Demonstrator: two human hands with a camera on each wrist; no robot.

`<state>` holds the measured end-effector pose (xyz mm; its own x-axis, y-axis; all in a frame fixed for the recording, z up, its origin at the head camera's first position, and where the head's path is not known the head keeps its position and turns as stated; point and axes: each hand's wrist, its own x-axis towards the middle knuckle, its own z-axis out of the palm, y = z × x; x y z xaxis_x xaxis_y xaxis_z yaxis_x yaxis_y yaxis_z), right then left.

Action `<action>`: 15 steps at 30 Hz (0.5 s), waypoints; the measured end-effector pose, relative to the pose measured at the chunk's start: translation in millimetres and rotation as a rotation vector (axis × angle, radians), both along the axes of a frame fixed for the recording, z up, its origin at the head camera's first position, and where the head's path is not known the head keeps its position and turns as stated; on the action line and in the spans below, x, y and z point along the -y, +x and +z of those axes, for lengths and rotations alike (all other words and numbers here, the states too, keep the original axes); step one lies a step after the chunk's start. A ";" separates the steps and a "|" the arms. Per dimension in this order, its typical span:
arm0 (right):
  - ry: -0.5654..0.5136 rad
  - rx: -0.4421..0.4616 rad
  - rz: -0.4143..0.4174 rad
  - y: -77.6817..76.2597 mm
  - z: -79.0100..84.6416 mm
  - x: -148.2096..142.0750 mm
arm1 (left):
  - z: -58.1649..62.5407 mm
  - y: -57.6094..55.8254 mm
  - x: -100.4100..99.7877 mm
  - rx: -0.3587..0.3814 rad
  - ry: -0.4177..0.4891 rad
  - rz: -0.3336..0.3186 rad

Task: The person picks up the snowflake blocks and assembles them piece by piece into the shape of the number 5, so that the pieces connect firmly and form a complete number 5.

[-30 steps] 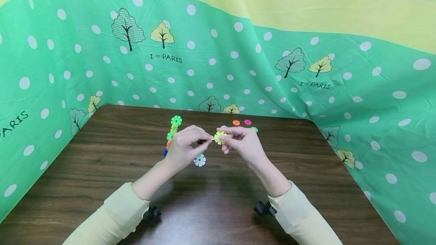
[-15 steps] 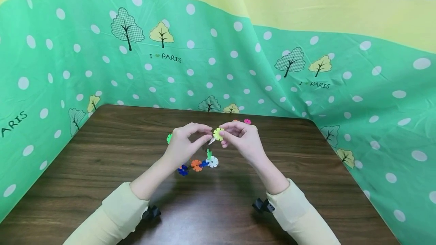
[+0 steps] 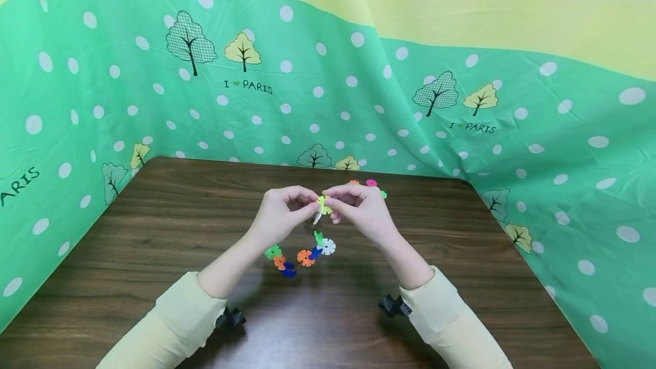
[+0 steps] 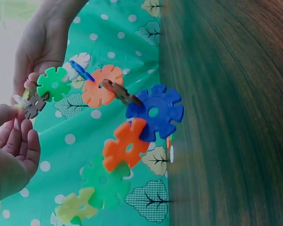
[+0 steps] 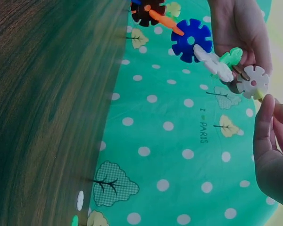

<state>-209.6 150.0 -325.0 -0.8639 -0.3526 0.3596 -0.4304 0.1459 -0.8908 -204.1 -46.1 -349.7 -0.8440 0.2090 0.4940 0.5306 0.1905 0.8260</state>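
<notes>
My right hand (image 3: 361, 215) pinches a small yellow snowflake disc (image 3: 324, 205), an interlocking piece with slots round its rim. From the other side, the thumb and fingertips of my left hand (image 3: 282, 209) pinch the same disc's left edge. A white snowflake disc (image 5: 253, 82) is slotted into the yellow one and tilts below it. From there a chain of linked discs hangs in a curve under the hands: brown (image 4: 35, 106), green (image 4: 54, 84), orange (image 4: 103, 86), blue (image 4: 155, 112) and more. Its far end, with a yellow disc (image 4: 75, 205), hangs behind my left hand in the head view.
Loose discs lie toward the back of the dark wooden table (image 3: 205, 204), a pink one (image 3: 371, 183) and a green one (image 3: 383, 194) among them, partly hidden by my right hand. A green polka-dot cloth (image 3: 287, 90) rises behind the table.
My left fingers came off the joint of the white and yellow discs, then closed in on the yellow one. The chain swung toward me and now hangs in a curve under the hands.
</notes>
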 end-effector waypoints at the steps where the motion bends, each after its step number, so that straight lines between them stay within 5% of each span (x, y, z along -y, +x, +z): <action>1: 0.008 -0.004 0.001 -1.1 -0.9 -1.0 | 0.1 0.3 0.2 0.014 0.001 0.002; 8: 0.126 -0.040 -0.067 -16.6 -4.3 -20.9 | 9.8 8.2 3.9 0.078 0.019 0.024; 15: 0.285 -0.136 -0.127 -52.6 -20.7 -50.4 | 24.8 18.5 9.2 0.126 0.055 0.032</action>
